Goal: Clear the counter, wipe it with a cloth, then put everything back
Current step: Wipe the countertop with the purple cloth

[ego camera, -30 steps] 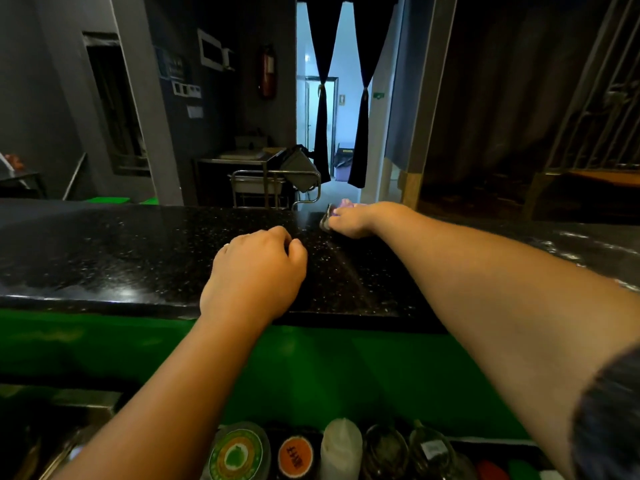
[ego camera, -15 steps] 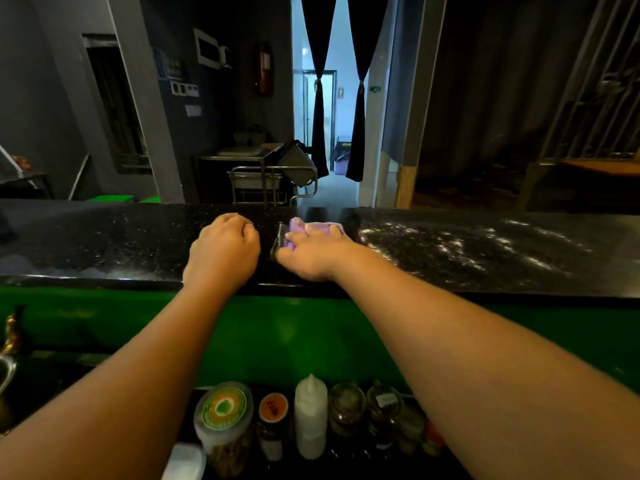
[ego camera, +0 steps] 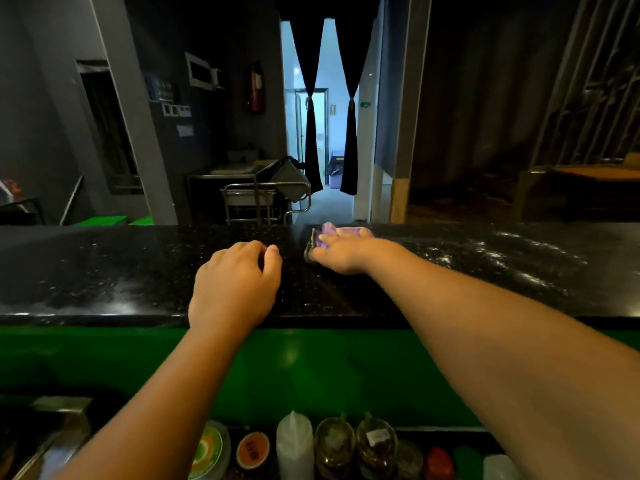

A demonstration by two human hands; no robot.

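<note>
A black speckled counter (ego camera: 104, 271) runs across the view above a green front panel. My right hand (ego camera: 341, 252) presses down flat on a purple cloth (ego camera: 349, 232) near the counter's far edge, just right of centre; most of the cloth is hidden under the hand. My left hand (ego camera: 235, 285) rests on the counter near its front edge, fingers curled loosely, nothing in it. Wet streaks glisten on the counter to the right of the cloth.
Below the counter front stands a row of condiment containers: a green-lidded tub (ego camera: 207, 452), an orange-lidded jar (ego camera: 252, 450), a white squeeze bottle (ego camera: 294, 445) and glass jars (ego camera: 336, 445). A metal trolley (ego camera: 266, 199) stands behind the counter before a curtained doorway.
My right hand slid the cloth toward me and left, then pushed it back out toward the far edge. My left hand stayed resting on the counter.
</note>
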